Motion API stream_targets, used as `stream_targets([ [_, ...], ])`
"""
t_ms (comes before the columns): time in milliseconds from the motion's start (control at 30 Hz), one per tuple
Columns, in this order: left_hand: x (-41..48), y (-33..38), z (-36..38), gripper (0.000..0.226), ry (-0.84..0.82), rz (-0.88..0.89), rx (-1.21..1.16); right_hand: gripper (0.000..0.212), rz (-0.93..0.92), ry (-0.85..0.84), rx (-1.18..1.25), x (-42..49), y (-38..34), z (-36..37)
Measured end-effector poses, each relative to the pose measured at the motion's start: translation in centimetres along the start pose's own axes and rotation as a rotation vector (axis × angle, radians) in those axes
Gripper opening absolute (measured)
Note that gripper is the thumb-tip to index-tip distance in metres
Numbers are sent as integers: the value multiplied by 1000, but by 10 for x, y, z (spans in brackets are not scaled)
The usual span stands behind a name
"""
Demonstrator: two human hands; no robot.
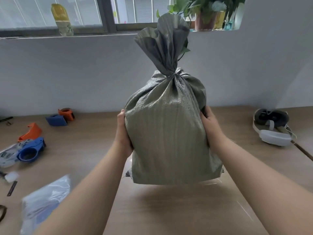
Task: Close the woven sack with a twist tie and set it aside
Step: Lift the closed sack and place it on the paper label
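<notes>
A grey-green woven sack stands upright in the middle of the view, lifted above the wooden table, its shadow showing on the table below it. Its neck is cinched tight with a thin tie, and the loose mouth fans out above. My left hand presses against the sack's left side and my right hand against its right side. Both hold the sack between them.
Blue and orange tape dispensers lie on the table's left part. A clear plastic bag lies at the front left. A white headset rests at the right. Potted plants stand on the window ledge behind.
</notes>
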State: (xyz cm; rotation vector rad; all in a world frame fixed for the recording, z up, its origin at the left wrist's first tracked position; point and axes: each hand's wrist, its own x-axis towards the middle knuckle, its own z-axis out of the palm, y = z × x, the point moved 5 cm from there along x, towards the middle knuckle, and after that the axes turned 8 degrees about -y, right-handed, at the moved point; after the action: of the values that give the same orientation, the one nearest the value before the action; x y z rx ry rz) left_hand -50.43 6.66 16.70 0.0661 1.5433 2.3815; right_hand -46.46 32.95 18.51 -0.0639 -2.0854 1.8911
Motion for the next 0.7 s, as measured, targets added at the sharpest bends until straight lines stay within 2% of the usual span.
stream_targets([
  [133,48,2,-12,62,-7,-20,13,22,14,29,-18,42,20,11],
  [400,119,8,-26,70,-30,10,60,28,19,36,-33,110,48,28],
  [700,160,-12,-49,71,-1,10,27,35,45,-2,-77,139,72,43],
])
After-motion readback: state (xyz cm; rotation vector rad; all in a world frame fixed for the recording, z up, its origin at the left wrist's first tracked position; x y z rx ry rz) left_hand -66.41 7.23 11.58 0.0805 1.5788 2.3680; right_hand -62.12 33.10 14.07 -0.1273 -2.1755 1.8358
